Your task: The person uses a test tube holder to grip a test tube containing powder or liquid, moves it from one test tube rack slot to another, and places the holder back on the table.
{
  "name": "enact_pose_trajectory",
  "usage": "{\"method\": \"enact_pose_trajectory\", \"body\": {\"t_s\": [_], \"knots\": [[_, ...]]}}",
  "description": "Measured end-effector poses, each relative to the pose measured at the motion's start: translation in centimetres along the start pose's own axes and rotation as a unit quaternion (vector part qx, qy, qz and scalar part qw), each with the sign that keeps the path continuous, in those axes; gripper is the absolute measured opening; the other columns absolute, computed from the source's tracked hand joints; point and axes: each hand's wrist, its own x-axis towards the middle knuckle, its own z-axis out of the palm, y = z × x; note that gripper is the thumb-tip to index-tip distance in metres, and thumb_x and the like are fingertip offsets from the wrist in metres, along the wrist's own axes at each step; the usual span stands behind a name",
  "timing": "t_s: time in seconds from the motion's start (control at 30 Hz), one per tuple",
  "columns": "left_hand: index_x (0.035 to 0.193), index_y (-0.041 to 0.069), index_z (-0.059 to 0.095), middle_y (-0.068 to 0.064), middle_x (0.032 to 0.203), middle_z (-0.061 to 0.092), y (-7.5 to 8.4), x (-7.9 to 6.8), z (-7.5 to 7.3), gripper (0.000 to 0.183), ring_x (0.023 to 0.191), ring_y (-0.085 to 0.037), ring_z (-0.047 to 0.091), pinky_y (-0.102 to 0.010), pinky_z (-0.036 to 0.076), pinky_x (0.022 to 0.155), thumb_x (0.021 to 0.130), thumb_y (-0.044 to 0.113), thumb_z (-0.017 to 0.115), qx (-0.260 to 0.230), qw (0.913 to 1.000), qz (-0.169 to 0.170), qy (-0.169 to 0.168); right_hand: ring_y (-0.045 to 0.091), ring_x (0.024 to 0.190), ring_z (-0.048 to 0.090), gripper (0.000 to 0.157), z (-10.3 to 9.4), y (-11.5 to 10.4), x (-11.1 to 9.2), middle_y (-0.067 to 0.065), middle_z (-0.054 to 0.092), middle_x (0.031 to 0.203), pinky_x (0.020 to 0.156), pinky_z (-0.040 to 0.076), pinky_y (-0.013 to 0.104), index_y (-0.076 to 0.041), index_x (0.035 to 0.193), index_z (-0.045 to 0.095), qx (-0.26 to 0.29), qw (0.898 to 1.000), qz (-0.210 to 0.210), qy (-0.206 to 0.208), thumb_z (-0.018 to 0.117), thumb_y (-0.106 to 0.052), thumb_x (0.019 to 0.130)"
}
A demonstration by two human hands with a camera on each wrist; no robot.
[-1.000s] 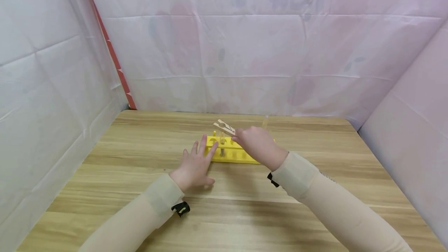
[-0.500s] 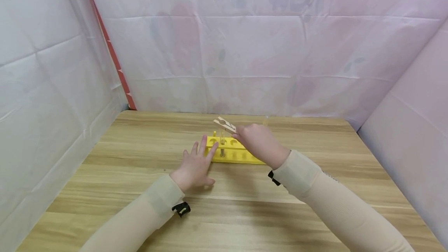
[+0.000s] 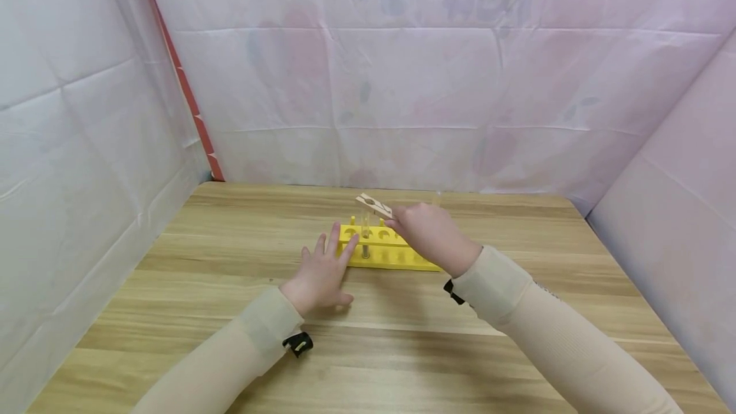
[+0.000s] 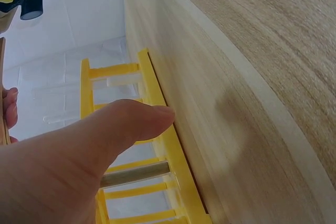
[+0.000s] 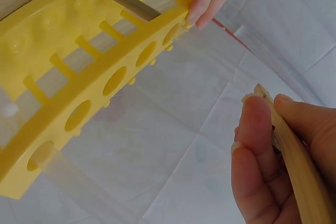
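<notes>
A yellow test tube rack (image 3: 374, 240) stands on the table in front of me. My left hand (image 3: 317, 276) has its fingers spread, two fingertips at the rack's left end. In the left wrist view its thumb (image 4: 131, 121) stretches in front of the rack. A clear test tube with dark grey contents (image 3: 365, 250) stands near that left end. My right hand (image 3: 428, 232) grips a wooden test tube holder (image 3: 376, 207), whose pronged end lies just above the tube's top in the head view. The right wrist view shows thumb and curled fingers around the holder (image 5: 302, 166).
Another clear tube (image 5: 73, 177) sits in the hole at the rack's far right end, mostly hidden behind my right hand in the head view. Several rack holes between hold no tube. Pale sheets (image 3: 414, 82) hang behind and beside the wooden table (image 3: 379, 363).
The right hand has shifted slightly to the right with the test tube holder, whose prongs look closer together. The left hand and the rack have stayed put.
</notes>
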Motion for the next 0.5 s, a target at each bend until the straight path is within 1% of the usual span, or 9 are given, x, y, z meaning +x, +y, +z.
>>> {"method": "enact_pose_trajectory", "body": {"t_s": [0.23,0.5], "knots": [[0.151,0.016,0.004,-0.025,0.152,-0.006,-0.15,0.01,-0.03,0.114,0.129,-0.050,0.027,-0.066,0.034,0.092,0.070,0.060,0.069,0.001,1.0000,0.004,0.007,0.008,0.043,0.033,0.027,0.00,0.18,0.03,-0.003,0.039,0.052,0.040,0.031,0.020,-0.008,0.071,0.050,0.000,1.000,0.003,0.001,0.060,-0.022,0.091],[0.151,0.015,0.004,-0.025,0.152,-0.006,-0.15,-0.10,-0.07,0.113,0.129,-0.050,0.027,-0.066,0.034,0.091,0.070,0.059,0.070,-0.002,1.0000,0.002,0.003,0.008,0.042,0.034,0.024,0.14,0.48,-0.32,-0.004,0.040,0.052,0.039,0.032,0.020,-0.007,0.073,0.053,-0.008,1.000,0.005,-0.002,0.060,-0.022,0.091]]}}
